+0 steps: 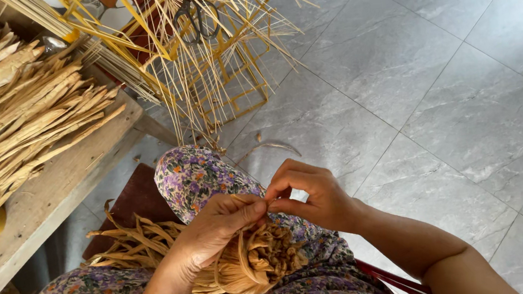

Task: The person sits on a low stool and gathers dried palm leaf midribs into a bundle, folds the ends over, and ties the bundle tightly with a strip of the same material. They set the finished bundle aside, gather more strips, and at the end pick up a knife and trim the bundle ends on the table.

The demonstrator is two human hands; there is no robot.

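A bundle of dried tan plant strips [258,259] lies across my lap, which is covered by floral cloth [196,174]. My left hand [215,231] is closed around the bundle near its folded end. My right hand [309,191] pinches a single strip at the bundle's top, right where it meets my left thumb. The loose tails of the strips [125,244] fan out to the left behind my left wrist.
A wooden bench [50,191] at the left carries a big heap of dried strips [1,111]. Behind my knee stands a yellow frame with thin sticks [211,54] and dark scissors [194,20] hanging in it. Grey floor tiles [449,66] spread to the right.
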